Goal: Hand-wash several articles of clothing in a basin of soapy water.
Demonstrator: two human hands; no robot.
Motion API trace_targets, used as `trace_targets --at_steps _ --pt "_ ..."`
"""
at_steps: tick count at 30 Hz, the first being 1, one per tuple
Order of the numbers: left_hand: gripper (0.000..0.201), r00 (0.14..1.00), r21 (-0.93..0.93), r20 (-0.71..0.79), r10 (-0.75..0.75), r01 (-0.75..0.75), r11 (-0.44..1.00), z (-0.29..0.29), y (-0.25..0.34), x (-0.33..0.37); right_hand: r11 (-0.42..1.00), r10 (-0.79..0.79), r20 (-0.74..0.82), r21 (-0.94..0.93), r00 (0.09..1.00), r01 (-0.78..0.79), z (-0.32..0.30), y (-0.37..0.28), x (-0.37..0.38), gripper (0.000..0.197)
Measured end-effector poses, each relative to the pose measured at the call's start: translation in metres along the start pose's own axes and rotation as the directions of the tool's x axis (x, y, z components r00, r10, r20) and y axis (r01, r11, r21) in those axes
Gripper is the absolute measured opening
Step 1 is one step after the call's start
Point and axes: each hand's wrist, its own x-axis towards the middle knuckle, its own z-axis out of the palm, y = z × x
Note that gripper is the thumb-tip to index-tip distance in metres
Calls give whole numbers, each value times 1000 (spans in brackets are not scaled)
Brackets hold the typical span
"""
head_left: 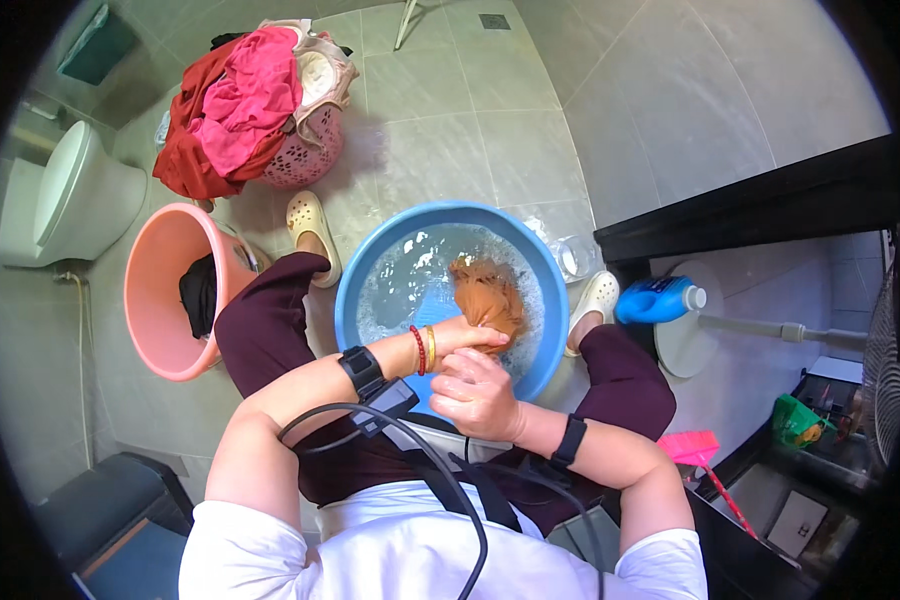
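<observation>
A wet orange-brown cloth (488,305) is bunched up over the right half of a round blue basin (346,290), its far end spread in the soapy water. My left hand (462,338) closes round the near part of this cloth, thumb pointing right. Just nearer to me, my right hand (477,395) is curled into a fist close against the left one. Whatever lies inside the right fist is hidden. A ribbed blue surface (432,305) shows through the water left of the cloth.
A pink bucket (142,300) holding a black cloth (199,295) stands to the left. Behind it, a pink laundry basket (305,155) is heaped with red and pink clothes (245,100). A blue detergent bottle (655,300) lies right of the basin. Black cables (460,490) cross my lap.
</observation>
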Motion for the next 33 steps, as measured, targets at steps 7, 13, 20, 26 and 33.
trace_targets --at_steps 7,13,20,26,33 --pt "43 995 636 -91 -51 98 766 -39 -46 50 971 -231 210 -5 950 237 40 18 -24 11" --pt "42 985 776 -131 -108 170 608 -50 -68 65 991 -131 283 11 950 133 62 22 -41 10" --pt "69 931 355 -302 -203 307 883 -46 -52 25 863 371 66 343 926 -370 33 36 -40 9" --pt "88 809 998 55 585 -56 -17 -51 -47 -32 124 893 29 943 449 -308 -28 62 -36 13" --pt "85 553 895 394 734 -412 -170 16 21 -40 -117 840 138 990 525 -74 -60 2 24 13"
